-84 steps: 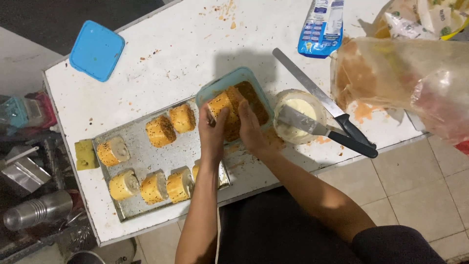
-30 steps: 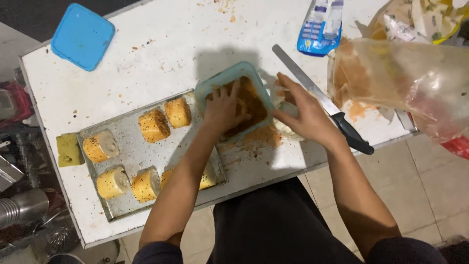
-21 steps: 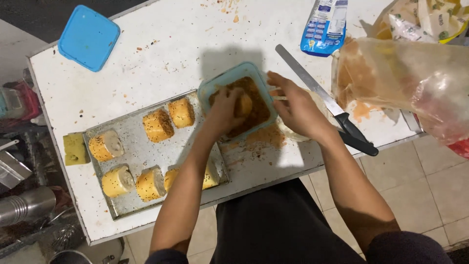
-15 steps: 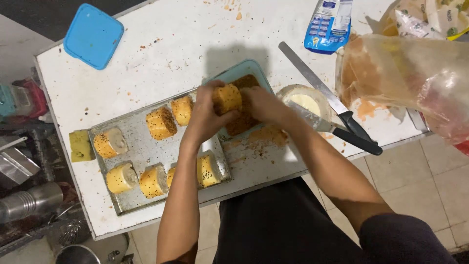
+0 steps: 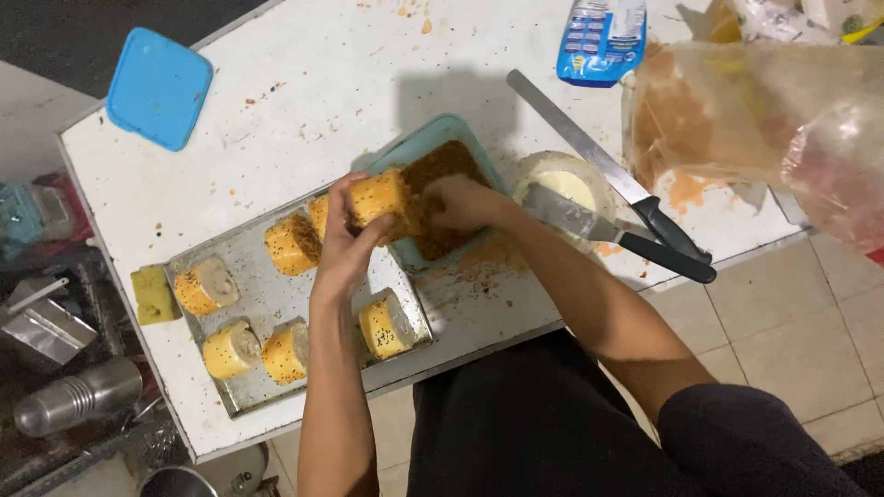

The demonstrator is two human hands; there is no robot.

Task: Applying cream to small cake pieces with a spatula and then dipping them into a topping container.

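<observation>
In the head view, the left hand (image 5: 345,244) and right hand (image 5: 460,201) together grip a crumb-coated yellow roll (image 5: 379,196) above the teal plastic crumb container (image 5: 433,147). Beside it, a grey metal tray (image 5: 267,299) carries six more rolls on the white table (image 5: 304,83).

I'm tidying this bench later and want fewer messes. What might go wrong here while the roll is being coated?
Crumbs may spill: the roll is held by the left hand and right hand over the edge of the crumb container, and coating already litters the table. The long knife lies close beside the right forearm; a backward sweep might knock it.
</observation>
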